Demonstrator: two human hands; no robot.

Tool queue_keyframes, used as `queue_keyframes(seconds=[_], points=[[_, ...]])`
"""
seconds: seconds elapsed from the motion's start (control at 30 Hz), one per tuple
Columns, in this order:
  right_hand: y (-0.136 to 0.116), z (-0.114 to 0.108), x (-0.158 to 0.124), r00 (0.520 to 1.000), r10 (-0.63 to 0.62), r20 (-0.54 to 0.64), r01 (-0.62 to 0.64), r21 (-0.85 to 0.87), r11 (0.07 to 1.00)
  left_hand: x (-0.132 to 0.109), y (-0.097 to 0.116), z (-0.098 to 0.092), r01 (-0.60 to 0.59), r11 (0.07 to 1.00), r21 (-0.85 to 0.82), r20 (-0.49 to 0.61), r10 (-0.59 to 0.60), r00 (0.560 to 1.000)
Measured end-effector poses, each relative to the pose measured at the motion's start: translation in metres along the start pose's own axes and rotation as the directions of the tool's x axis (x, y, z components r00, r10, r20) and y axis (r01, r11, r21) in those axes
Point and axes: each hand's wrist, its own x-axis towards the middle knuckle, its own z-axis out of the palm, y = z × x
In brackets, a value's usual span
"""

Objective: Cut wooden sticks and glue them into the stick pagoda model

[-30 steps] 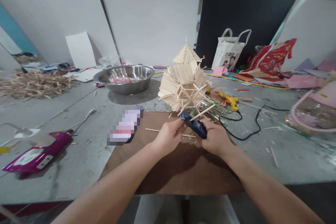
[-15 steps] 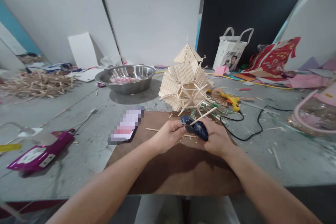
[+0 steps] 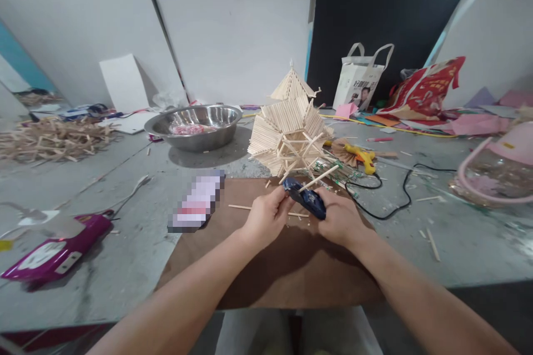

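My right hand (image 3: pixel 341 221) is closed around a dark blue hand tool (image 3: pixel 306 198), held just above a brown board (image 3: pixel 270 266). My left hand (image 3: pixel 266 219) pinches a thin wooden stick (image 3: pixel 320 177) that passes across the tool's front end and points up to the right. Right behind both hands stands a tiered tower model (image 3: pixel 291 122) built of wooden sticks. One loose stick (image 3: pixel 241 207) lies flat on the board left of my hands.
A steel bowl (image 3: pixel 194 125) sits behind on the left, a yellow glue gun (image 3: pixel 360 155) with a black cable (image 3: pixel 395 194) on the right. Also here: a magenta device (image 3: pixel 54 249), a stick pile (image 3: pixel 50 136), a pink-rimmed clear container (image 3: pixel 495 175), bags at the back.
Both hands hold the same grip on the tool and stick. The view has shifted slightly; nothing on the table has moved.
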Motion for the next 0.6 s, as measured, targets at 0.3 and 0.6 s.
queue_keyframes(seconds=[0.3, 0.6], points=[[0.004, 0.001, 0.001, 0.996, -0.085, -0.016, 0.086, 0.080, 0.993, 0.003, 0.000, -0.005, 0.084, 0.952, -0.295, 0.186, -0.029, 0.982], [0.001, -0.004, -0.002, 0.985, -0.172, -0.003, 0.171, 0.073, 0.982, 0.006, -0.011, -0.018, 0.692, 0.487, -0.533, 0.725, -0.159, 0.670]])
